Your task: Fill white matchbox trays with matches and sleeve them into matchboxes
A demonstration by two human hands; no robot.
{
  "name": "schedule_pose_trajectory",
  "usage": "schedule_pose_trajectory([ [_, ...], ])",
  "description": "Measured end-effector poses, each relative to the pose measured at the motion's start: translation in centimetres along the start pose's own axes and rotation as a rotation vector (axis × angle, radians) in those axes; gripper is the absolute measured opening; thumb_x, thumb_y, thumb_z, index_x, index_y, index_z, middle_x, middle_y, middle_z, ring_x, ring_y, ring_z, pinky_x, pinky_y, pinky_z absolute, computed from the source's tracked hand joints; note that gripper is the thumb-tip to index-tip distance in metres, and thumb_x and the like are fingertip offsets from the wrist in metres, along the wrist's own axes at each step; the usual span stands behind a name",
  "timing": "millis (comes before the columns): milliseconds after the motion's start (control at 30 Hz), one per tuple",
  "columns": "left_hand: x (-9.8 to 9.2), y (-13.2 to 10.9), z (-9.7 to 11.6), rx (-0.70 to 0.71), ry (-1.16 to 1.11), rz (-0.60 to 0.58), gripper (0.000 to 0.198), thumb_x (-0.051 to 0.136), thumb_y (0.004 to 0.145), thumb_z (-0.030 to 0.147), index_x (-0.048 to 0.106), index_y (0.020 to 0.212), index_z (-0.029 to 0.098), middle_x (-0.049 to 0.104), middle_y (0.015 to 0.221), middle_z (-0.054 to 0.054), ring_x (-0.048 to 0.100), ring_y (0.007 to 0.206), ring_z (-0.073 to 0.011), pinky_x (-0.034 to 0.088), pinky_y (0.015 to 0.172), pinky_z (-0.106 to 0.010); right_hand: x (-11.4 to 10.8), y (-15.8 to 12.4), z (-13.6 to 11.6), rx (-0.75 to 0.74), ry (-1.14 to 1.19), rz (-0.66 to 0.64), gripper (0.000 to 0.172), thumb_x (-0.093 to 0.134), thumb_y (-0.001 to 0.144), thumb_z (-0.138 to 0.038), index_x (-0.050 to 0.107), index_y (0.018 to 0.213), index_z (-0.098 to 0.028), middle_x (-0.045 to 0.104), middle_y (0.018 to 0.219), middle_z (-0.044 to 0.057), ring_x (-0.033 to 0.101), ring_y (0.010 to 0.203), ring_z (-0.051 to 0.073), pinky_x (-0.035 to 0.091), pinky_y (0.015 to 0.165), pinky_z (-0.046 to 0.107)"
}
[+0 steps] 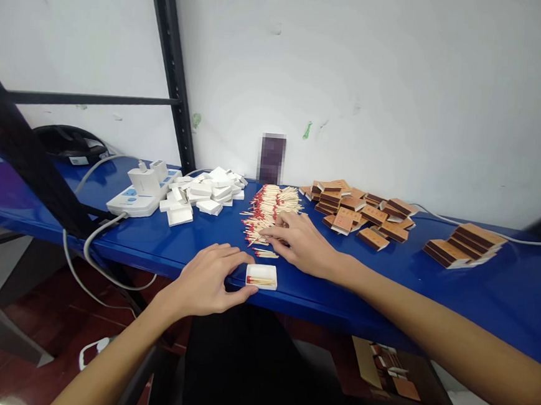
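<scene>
A small white matchbox tray (262, 269) lies near the front edge of the blue table, with several red-tipped matches (262, 282) along its near side. My left hand (212, 279) steadies the tray, thumb at the near edge and fingers at the far left corner. Over the near part of a big heap of loose matches (270, 205), my right hand (302, 242) is closed in a pinch, fingertips among the matchsticks. How many it holds is hidden. A few matches (265, 253) lie apart, between heap and tray.
White empty trays (206, 191) are heaped left of the matches, beside a power strip (142, 198) with cables. Brown matchbox sleeves (358, 209) are piled to the right, and more boxes (466, 246) stand farther right. A black rack post (171, 64) rises at left.
</scene>
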State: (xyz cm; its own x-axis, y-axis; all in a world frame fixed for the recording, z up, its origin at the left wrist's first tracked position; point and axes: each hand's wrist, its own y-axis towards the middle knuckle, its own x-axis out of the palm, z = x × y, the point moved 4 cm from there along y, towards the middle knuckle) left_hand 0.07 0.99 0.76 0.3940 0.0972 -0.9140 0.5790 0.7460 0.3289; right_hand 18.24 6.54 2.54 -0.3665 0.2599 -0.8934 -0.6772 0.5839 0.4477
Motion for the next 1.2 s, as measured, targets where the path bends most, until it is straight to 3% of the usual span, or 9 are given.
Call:
schedule_pose_trajectory([
  [333,0.2,-0.1,-0.1,-0.013,-0.002,-0.014,0.036,0.059,0.086,0.050,0.065,0.109,0.022,0.063,0.081,-0.003,0.062,0.086,-0.0236,0.042,0.099,-0.045,0.9,3.7,-1.3,-0.110,-0.107,-0.205,0.016,0.057,0.093,-0.024,0.073,0.094,-0.019,0.056,0.092,0.007,0.050,0.086,0.021,0.031,0.074,0.033],
  [767,0.1,0.0,0.0,-0.005,0.000,-0.020,0.038,0.058,0.087,0.051,0.065,0.110,0.021,0.062,0.080,-0.003,0.061,0.087,-0.0237,0.045,0.092,-0.042,0.4,3.5,0.0,-0.013,0.077,-0.058,0.014,0.056,0.090,-0.020,0.069,0.086,-0.018,0.053,0.084,0.004,0.049,0.080,0.018,0.035,0.071,0.030],
  [1000,0.0,-0.1,0.1,-0.019,-0.006,-0.020,0.038,0.058,0.086,0.050,0.066,0.109,0.020,0.061,0.079,-0.002,0.061,0.085,-0.0224,0.043,0.097,-0.042,-0.4,3.9,0.7,0.092,0.291,0.048,0.008,0.061,0.086,-0.020,0.069,0.085,-0.018,0.056,0.085,0.003,0.053,0.080,0.016,0.039,0.072,0.028],
  [1200,0.0,0.0,0.1,-0.013,-0.004,-0.036,0.038,0.057,0.087,0.051,0.065,0.109,0.021,0.061,0.082,-0.002,0.061,0.087,-0.0231,0.043,0.094,-0.041,-0.7,1.9,-0.6,0.083,0.142,-0.038,0.012,0.061,0.085,-0.021,0.065,0.074,-0.018,0.057,0.077,0.003,0.052,0.077,0.017,0.037,0.069,0.029],
])
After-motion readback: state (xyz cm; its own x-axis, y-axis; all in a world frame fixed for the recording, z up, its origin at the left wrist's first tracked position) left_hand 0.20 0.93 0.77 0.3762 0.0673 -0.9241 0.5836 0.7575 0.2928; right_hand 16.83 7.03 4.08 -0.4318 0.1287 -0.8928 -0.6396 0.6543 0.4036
